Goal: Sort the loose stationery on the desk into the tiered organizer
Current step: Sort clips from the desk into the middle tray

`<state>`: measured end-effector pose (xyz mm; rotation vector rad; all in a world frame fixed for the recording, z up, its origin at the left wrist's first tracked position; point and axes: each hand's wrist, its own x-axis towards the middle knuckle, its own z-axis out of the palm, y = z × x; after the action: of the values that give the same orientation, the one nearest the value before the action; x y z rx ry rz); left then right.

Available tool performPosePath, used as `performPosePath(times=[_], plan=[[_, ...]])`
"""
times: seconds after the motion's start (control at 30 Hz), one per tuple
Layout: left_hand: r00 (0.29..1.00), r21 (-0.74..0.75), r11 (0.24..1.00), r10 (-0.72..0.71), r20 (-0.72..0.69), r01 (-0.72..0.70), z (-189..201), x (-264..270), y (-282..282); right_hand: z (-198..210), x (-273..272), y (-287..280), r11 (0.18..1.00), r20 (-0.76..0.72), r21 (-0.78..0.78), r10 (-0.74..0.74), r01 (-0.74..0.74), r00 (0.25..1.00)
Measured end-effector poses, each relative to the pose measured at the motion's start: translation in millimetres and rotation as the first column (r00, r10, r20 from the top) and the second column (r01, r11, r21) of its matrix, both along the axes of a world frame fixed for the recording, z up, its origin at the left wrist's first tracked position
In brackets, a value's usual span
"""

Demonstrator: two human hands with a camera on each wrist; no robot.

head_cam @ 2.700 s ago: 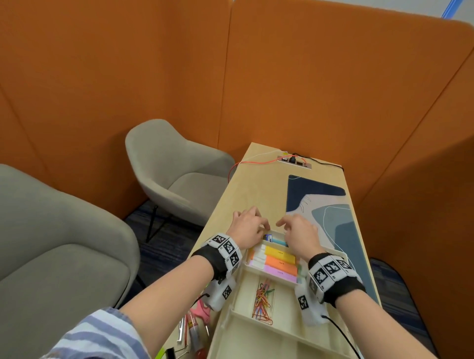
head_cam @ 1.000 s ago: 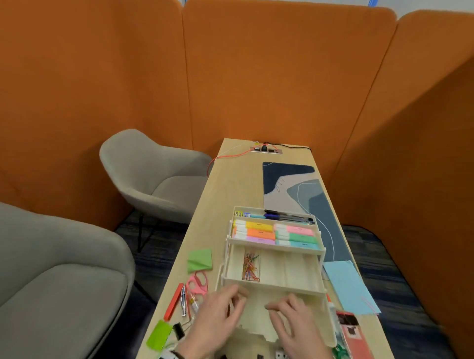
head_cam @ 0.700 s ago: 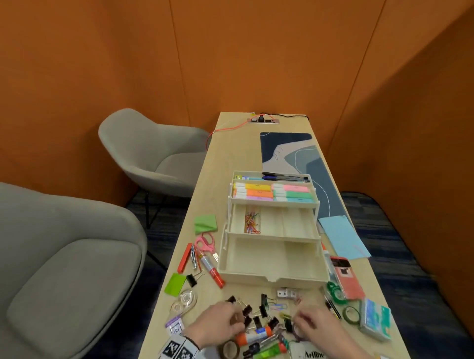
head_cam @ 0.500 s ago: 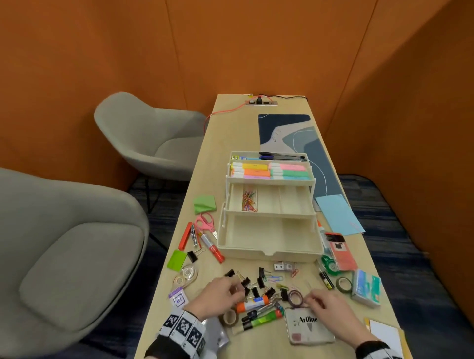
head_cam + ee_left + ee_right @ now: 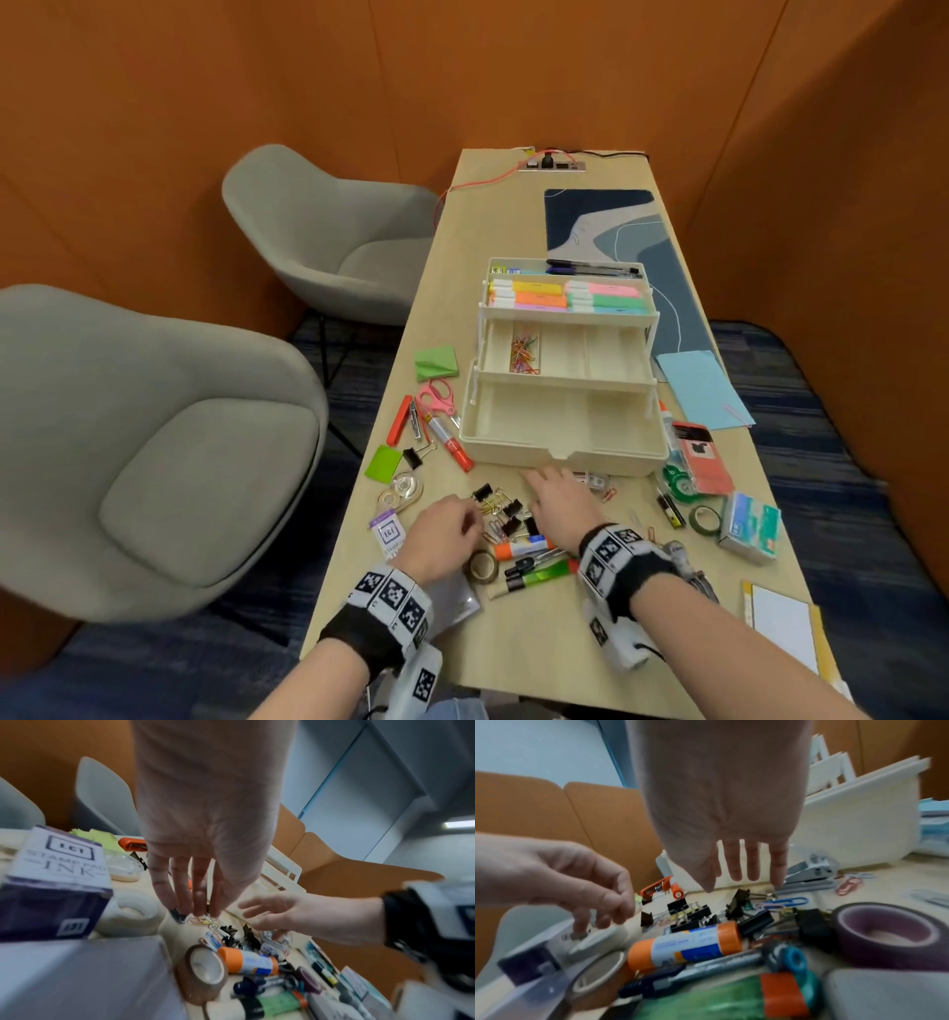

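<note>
The cream tiered organizer (image 5: 560, 460) stands mid-desk with its tiers stepped open. Highlighters fill the top tier, coloured paper clips (image 5: 524, 352) lie in the middle one, and the bottom tier is bare. In front of it lies a pile of black binder clips (image 5: 506, 509) (image 5: 693, 914) and loose paper clips (image 5: 210, 939). My left hand (image 5: 444, 529) (image 5: 203, 910) points its fingers down, tips together on the small clips. My right hand (image 5: 557, 501) (image 5: 741, 882) hovers over the binder clips with straight, spread fingers and holds nothing.
An orange-capped glue stick (image 5: 521, 547), brown tape roll (image 5: 481, 565) and green marker (image 5: 539, 575) lie near the front edge. Pink scissors (image 5: 436, 398), a stamp-ink box (image 5: 51, 882), a grey stapler (image 5: 808, 874) and purple tape (image 5: 885, 933) lie around. Two grey chairs stand left.
Both hands left the organizer's top tier and came back to the clip pile by the front edge. In the last half second the right hand moved left and forward over the binder clips.
</note>
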<state>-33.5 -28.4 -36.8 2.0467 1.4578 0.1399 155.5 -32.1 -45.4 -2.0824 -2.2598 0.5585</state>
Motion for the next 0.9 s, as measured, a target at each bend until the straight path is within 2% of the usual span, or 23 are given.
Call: performPosePath(times=[0.1, 0.23, 0.37, 0.43, 0.6, 0.73, 0.77, 0.83, 0.9], plan=[[0.999, 0.067, 0.998, 0.011, -0.039, -0.008, -11.0, 5.5, 6.0, -9.3, -8.0, 1.1, 0.999, 0.109, -0.047, 0.018, -0.013, 0.994], [0.994, 0.135, 0.991, -0.009, -0.112, 0.024, -17.0, 22.4, 18.6, -16.3, -6.8, -0.6, 0.998, 0.032, -0.015, -0.062, 0.063, 0.998], [0.966, 0.183, 0.981, -0.013, -0.258, 0.062, -21.4, 32.9, 29.3, -15.5, 2.8, 0.1, 0.985, -0.144, 0.012, -0.168, 0.172, 0.975], [0.962, 0.165, 0.984, -0.018, -0.272, 0.066, -24.5, 35.7, 34.6, -11.1, 9.6, 1.3, 0.964, -0.254, 0.037, -0.246, 0.263, 0.936], [0.958, 0.148, 0.985, -0.044, -0.283, 0.089, -29.9, 36.2, 42.0, 1.3, 19.8, -4.4, 0.913, -0.453, 0.079, -0.325, 0.4, 0.83], [0.955, 0.191, 0.975, -0.058, -0.29, 0.117, -31.3, 31.7, 44.4, 1.3, 26.7, -5.3, 0.874, -0.559, 0.009, -0.399, 0.487, 0.727], [0.955, 0.205, 0.971, -0.061, -0.291, 0.124, -31.7, 29.8, 44.5, 1.6, 27.7, -4.8, 0.863, -0.602, -0.034, -0.42, 0.504, 0.679], [0.958, 0.226, 0.966, -0.061, -0.28, 0.128, -30.5, 26.3, 44.6, 3.0, 27.9, -3.6, 0.829, -0.688, -0.18, -0.49, 0.529, 0.535], [0.973, 0.239, 0.964, -0.063, -0.223, 0.117, -28.7, 22.5, 44.1, 5.2, 27.6, -2.3, 0.786, -0.698, -0.332, -0.576, 0.521, 0.425]])
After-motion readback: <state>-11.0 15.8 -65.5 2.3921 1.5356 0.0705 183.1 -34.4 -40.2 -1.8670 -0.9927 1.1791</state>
